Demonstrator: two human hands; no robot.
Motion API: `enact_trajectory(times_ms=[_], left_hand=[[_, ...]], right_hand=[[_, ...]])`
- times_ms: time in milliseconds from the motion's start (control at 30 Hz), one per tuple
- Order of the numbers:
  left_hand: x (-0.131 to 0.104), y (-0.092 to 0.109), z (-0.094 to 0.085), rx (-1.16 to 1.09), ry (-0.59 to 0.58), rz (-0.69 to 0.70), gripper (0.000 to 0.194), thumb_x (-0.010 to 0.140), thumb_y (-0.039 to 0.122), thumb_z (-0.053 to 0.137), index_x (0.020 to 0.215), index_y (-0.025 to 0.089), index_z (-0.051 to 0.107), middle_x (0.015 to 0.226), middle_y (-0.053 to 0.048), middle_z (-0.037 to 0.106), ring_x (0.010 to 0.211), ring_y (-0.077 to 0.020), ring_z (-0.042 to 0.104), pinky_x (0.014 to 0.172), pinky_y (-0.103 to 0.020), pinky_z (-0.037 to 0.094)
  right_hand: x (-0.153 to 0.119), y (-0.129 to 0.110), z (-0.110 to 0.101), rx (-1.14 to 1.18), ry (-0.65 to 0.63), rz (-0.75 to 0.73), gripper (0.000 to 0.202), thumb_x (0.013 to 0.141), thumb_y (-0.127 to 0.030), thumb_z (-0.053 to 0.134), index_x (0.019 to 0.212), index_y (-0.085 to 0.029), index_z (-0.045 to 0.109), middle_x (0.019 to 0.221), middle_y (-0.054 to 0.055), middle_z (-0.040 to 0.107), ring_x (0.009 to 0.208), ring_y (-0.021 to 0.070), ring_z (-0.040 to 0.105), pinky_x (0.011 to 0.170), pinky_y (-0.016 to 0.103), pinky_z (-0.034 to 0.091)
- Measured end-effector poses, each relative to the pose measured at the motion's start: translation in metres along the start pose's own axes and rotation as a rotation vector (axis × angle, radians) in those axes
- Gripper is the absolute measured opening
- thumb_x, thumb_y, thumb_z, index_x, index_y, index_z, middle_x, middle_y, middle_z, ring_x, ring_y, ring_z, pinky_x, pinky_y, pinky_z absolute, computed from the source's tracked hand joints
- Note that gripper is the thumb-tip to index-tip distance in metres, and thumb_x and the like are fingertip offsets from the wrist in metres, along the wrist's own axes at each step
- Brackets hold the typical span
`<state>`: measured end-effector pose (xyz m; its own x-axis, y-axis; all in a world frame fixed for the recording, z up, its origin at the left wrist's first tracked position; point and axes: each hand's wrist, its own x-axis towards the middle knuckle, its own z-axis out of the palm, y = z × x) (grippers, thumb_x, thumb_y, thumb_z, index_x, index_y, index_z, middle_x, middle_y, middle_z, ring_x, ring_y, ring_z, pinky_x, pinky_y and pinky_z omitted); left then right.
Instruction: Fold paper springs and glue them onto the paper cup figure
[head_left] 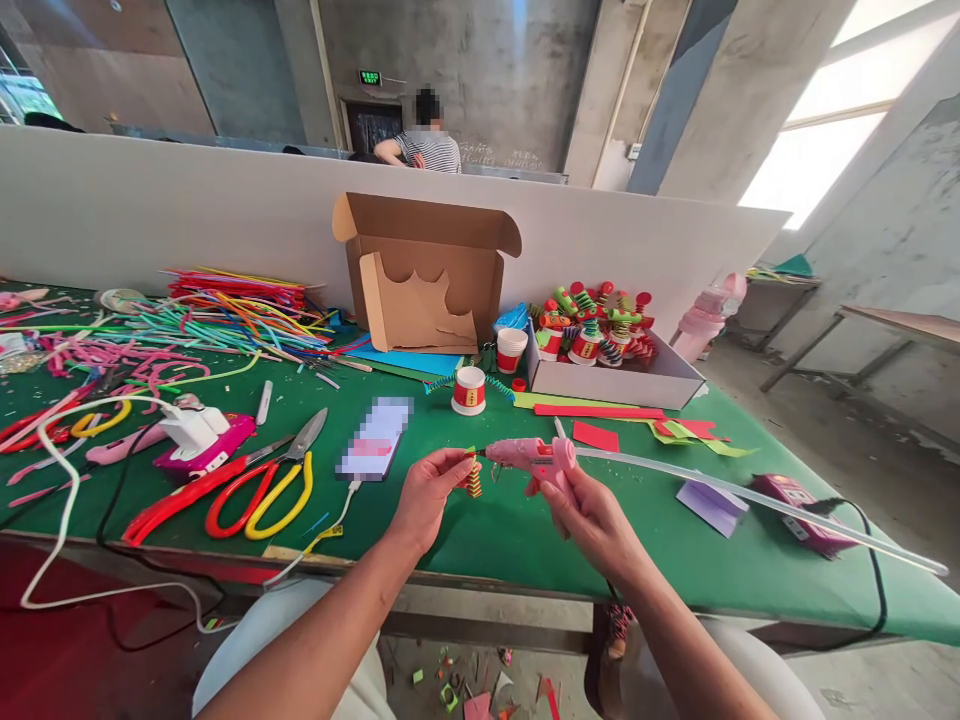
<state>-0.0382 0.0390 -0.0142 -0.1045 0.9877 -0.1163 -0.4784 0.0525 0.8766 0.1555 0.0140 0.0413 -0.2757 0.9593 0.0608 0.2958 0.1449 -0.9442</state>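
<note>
My left hand (431, 497) pinches a small folded paper spring (474, 482), striped red and yellow, with a bit of green at its top. In my right hand (589, 510) is a pink hot glue gun (531, 455), its nozzle pointing left and touching or almost touching the top of the spring. A long clear glue stick (750, 495) runs out of the gun's back toward the right. Just beyond my hands stands a red and white paper cup (469, 392) with a teal folded spring sticking out on each side.
Scissors (281, 480), a phone (377, 437) and a pink power strip (206, 445) lie left. Behind are pipe cleaners (240, 310), an open cardboard box (427, 275) and a white tray (611, 380) of finished paper figures. Right are paper strips (600, 411) and another power strip (802, 515).
</note>
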Motion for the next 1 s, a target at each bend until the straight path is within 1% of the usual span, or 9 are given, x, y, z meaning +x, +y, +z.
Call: enact_trajectory(times_ms=[100, 267, 467, 700, 1000], left_hand=[[0.0001, -0.0005, -0.0001, 0.003, 0.001, 0.002, 0.032, 0.052, 0.035, 0.086, 0.071, 0.014, 0.072, 0.068, -0.004, 0.067, 0.064, -0.0129, 0.055, 0.062, -0.027, 0.043], [0.0002, -0.0008, -0.0007, 0.017, 0.012, 0.008, 0.031, 0.052, 0.034, 0.086, 0.071, 0.015, 0.072, 0.068, -0.004, 0.068, 0.065, -0.0135, 0.056, 0.063, -0.027, 0.043], [0.0002, -0.001, -0.0004, 0.019, -0.005, 0.008, 0.03, 0.053, 0.034, 0.085, 0.072, 0.015, 0.073, 0.069, -0.004, 0.068, 0.065, -0.0136, 0.056, 0.063, -0.027, 0.044], [0.0002, -0.0009, 0.0003, 0.019, 0.016, 0.008, 0.03, 0.051, 0.033, 0.086, 0.071, 0.015, 0.073, 0.07, -0.004, 0.069, 0.066, -0.0136, 0.056, 0.063, -0.028, 0.044], [0.0001, -0.0007, 0.0002, 0.033, 0.008, 0.006, 0.031, 0.05, 0.034, 0.086, 0.071, 0.015, 0.073, 0.07, -0.004, 0.069, 0.066, -0.0137, 0.056, 0.064, -0.028, 0.044]], right_hand=[[0.0, 0.0003, -0.0002, -0.003, -0.002, 0.002, 0.05, 0.08, -0.066, 0.052, 0.085, -0.017, 0.059, 0.051, -0.005, 0.041, 0.044, 0.0089, 0.037, 0.041, 0.021, 0.03], [-0.0005, -0.0001, -0.001, -0.029, 0.004, -0.015, 0.047, 0.081, -0.064, 0.052, 0.083, -0.017, 0.06, 0.051, -0.005, 0.042, 0.044, 0.0091, 0.038, 0.041, 0.021, 0.03], [-0.0012, 0.0004, -0.0016, -0.063, 0.013, -0.011, 0.048, 0.082, -0.064, 0.05, 0.082, -0.017, 0.06, 0.051, -0.005, 0.04, 0.044, 0.009, 0.036, 0.042, 0.021, 0.03], [-0.0014, 0.0024, -0.0021, -0.059, 0.007, -0.011, 0.051, 0.081, -0.066, 0.048, 0.085, -0.016, 0.059, 0.051, -0.006, 0.039, 0.044, 0.0089, 0.035, 0.042, 0.022, 0.029], [-0.0007, 0.0039, -0.0021, -0.064, 0.005, -0.027, 0.048, 0.082, -0.065, 0.048, 0.083, -0.018, 0.057, 0.052, -0.006, 0.037, 0.044, 0.0087, 0.032, 0.042, 0.022, 0.027]])
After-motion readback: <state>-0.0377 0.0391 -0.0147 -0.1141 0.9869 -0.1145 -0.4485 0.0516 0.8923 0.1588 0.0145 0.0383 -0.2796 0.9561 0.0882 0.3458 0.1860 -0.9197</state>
